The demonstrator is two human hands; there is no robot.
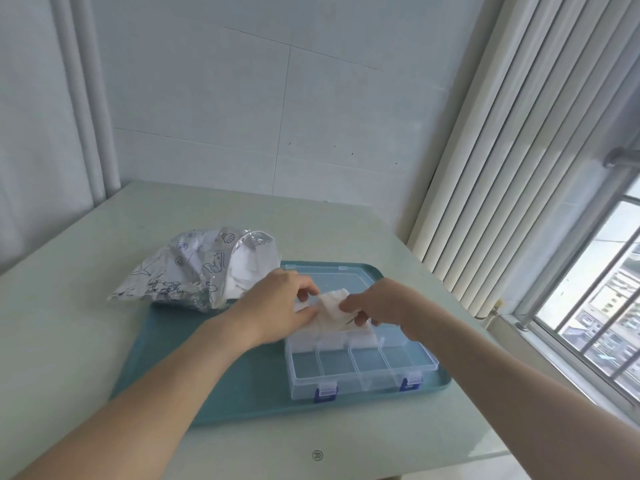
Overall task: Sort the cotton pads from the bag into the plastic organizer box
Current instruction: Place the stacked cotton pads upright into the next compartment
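Not much readable text here, honestly. The bag [194, 268] was printed with dark cartoon doodles (a shell shape, some little faces) plus a few letters that were too small and crumpled to be made out. A small round logo mark [317, 455] was stamped on the table [86, 323] near the front edge, but it couldn't be read either.

As for the grip: a white cotton pad [334, 303] was pinched by both hands over the back row of the plastic organizer box [360, 362]. The left hand [277, 310] was curled around the pad's left side, with the thumb on top and the fingers tucked under. The right hand [375, 304] was clamped on the pad's right edge with thumb and fingertips, so neither grip was released. Whether one pad or a thin stack was being held couldn't be told.

The box was sitting open on a teal tray [194, 358], its clear lid [332, 277] laid flat behind it and two blue latches [325, 393] on the front. White pads were already packed into the back compartments, while the front row of four showed only clear plastic. The bag was lying half on the tray's far left corner, mouth facing the box, with more white pads seen inside.
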